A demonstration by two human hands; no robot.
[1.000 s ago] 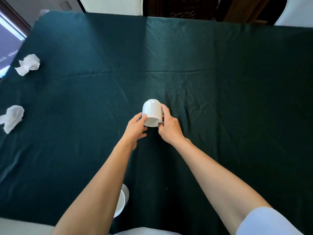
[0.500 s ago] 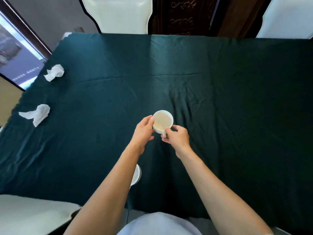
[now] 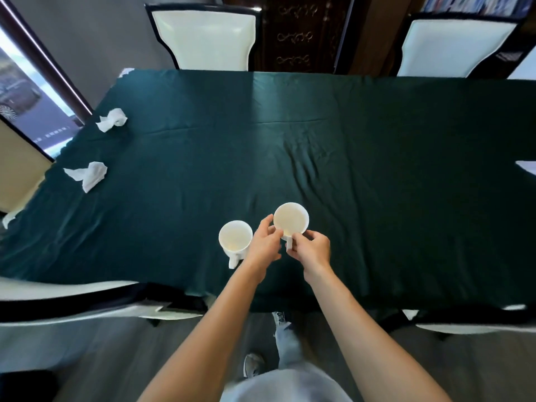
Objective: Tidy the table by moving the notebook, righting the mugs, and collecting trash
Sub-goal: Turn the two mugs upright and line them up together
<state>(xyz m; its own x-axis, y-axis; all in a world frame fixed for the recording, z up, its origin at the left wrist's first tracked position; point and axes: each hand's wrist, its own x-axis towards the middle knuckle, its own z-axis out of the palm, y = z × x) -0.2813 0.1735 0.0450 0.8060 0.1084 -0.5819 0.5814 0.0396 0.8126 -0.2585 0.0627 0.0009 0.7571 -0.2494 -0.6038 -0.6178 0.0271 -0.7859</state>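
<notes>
1. Both hands, left hand (image 3: 265,245) and right hand (image 3: 311,249), pinch an upright white mug (image 3: 291,220) mid-table.
2. Second mug (image 3: 235,240) stands just beside; a careless release could knock them together.

White scrap (image 3: 526,166) cropped at right edge

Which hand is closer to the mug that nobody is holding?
The left hand. It sits right beside the free mug, just to its right, while touching the other mug. The right hand is farther right, at that other mug's handle.
</notes>
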